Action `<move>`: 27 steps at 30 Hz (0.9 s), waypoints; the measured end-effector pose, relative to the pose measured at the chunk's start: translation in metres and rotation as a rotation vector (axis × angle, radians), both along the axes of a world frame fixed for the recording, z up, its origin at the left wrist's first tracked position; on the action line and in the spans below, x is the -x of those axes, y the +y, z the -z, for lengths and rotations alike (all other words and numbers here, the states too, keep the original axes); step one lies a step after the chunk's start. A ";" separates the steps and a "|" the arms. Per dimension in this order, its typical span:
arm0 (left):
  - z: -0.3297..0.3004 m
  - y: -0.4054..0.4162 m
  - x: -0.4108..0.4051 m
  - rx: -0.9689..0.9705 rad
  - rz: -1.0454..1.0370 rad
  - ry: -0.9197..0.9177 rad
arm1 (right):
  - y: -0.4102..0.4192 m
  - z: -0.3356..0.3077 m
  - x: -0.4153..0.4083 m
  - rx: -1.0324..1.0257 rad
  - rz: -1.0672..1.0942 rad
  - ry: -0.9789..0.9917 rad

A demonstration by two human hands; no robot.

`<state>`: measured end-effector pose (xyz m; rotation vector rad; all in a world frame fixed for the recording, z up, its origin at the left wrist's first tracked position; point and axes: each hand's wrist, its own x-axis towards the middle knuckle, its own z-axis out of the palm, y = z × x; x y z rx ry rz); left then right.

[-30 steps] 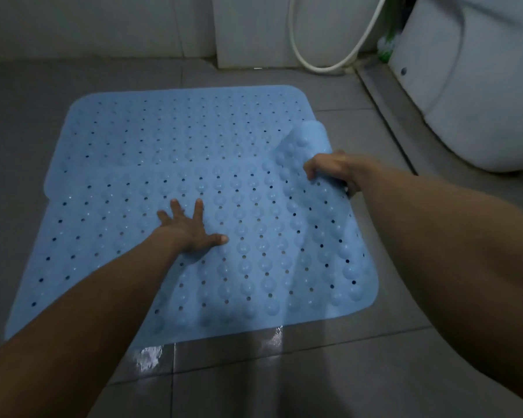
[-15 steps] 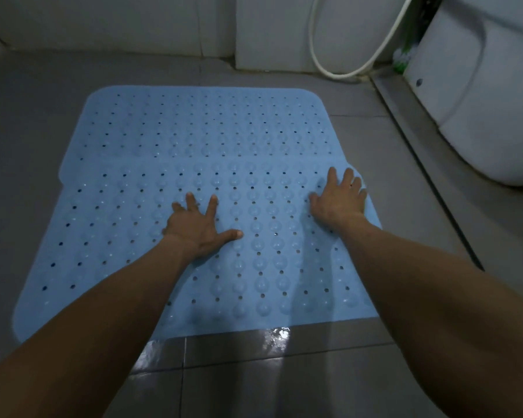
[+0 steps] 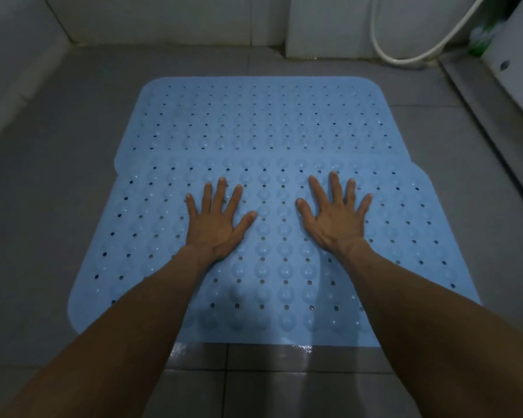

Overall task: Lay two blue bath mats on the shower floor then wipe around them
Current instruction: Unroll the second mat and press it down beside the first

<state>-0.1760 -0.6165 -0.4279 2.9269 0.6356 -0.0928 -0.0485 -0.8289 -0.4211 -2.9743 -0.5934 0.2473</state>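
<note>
Two light blue rubber bath mats with bumps and drain holes lie flat on the grey tiled shower floor [image 3: 58, 176], the near mat [image 3: 284, 282] overlapping the far mat [image 3: 263, 116]. The left hand [image 3: 216, 224] and right hand [image 3: 334, 218] press the near mat, fingers spread.

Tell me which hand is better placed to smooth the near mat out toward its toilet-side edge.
Right. The right hand lies flat on the near mat, closer to that edge than the left hand, so it probably needs the shorter slide without crossing over.
</note>
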 end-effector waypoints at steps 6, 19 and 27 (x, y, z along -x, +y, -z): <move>-0.001 -0.012 0.028 -0.003 0.011 0.014 | -0.012 -0.003 0.031 0.027 0.023 0.008; -0.002 -0.031 0.070 -0.022 -0.001 0.014 | -0.027 -0.004 0.069 0.035 0.012 -0.002; -0.001 -0.035 0.075 -0.041 -0.015 0.008 | -0.030 0.000 0.070 0.039 -0.011 -0.014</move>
